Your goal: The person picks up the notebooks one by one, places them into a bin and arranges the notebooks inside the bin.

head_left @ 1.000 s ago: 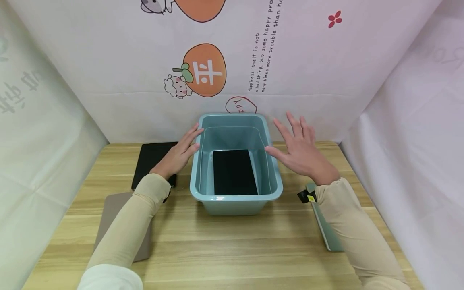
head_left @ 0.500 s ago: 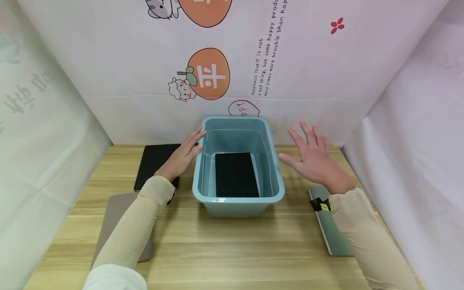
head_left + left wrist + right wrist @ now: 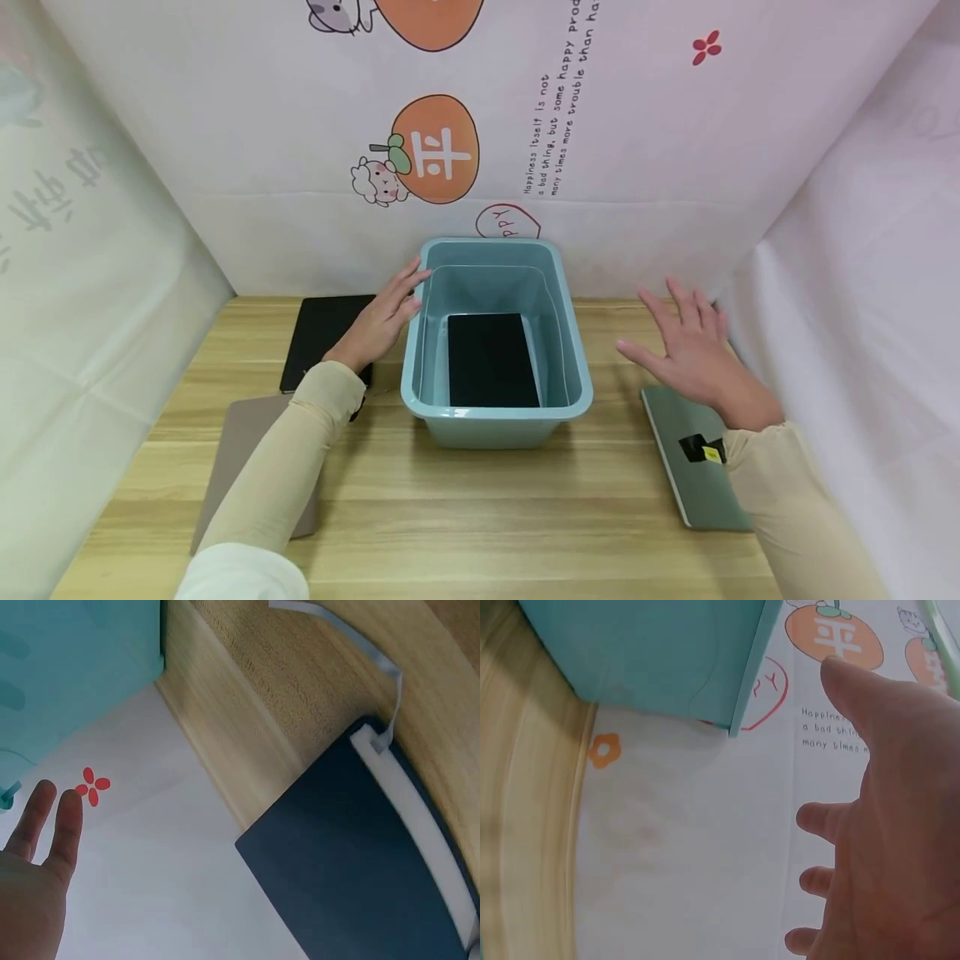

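Observation:
A blue plastic basin point(image 3: 491, 429) stands at the middle of the table's far side, with a black notebook point(image 3: 491, 358) lying flat inside it. My left hand point(image 3: 377, 325) hovers by the basin's left rim with fingers extended; whether it touches the rim cannot be told. Below that hand lies another black notebook point(image 3: 318, 333), whose pale page edge and ribbon show in the left wrist view. Over to the right my right hand point(image 3: 690, 354) is spread in the air, holding nothing. Under its wrist a green notebook point(image 3: 697, 492) rests on the table, partly covered by the sleeve.
A grey-brown notebook point(image 3: 243, 442) lies at the left, partly under the left forearm. White printed cloth point(image 3: 630, 150) rises behind the basin and at both sides. Bare wooden tabletop point(image 3: 480, 525) stretches in front of the basin.
My right hand has moved right and toward me, away from the basin's right rim to above the green notebook. My left hand has stayed nearly in place; the view shifted slightly.

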Tool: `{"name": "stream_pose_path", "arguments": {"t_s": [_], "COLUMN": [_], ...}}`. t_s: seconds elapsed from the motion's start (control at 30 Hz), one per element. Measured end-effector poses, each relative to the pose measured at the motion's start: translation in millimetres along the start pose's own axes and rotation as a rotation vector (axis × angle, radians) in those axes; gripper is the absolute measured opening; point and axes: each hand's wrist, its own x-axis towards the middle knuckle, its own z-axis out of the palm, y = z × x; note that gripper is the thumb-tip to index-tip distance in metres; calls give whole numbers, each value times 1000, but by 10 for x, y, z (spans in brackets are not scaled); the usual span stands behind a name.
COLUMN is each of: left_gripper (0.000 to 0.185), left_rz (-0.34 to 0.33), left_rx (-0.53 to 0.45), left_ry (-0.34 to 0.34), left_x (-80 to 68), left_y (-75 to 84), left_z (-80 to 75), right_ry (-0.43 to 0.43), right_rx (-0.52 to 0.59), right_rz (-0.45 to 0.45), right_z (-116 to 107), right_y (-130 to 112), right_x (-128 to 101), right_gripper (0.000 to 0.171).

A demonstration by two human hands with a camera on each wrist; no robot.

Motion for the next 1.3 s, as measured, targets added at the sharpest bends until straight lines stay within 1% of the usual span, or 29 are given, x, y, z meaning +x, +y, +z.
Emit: {"name": "stream_pose_path", "arguments": {"t_s": [0.2, 0.47, 0.7, 0.97, 1.3], "left_gripper": [53, 54, 53, 53, 53], "left_rz": [20, 7, 0, -8, -5], "left_rx": [3, -18, -24, -6, -9], "left_ry": [10, -3, -1, -7, -7], "left_x": [15, 18, 4, -5, -29], "left_y": [-19, -17, -33, -6, -4], "left_z": [11, 30, 45, 22, 35], "right_ry": [25, 43, 80, 66, 75], "right_rx": [16, 1, 36, 37, 19], "right_rz": [15, 31, 29, 91, 139], "right_z": [56, 157, 248, 373, 560], "right_y": [145, 320, 416, 536, 680], "right_x": [-96, -221, -325, -465, -644], "right_gripper": [91, 92, 90, 93, 95]}}
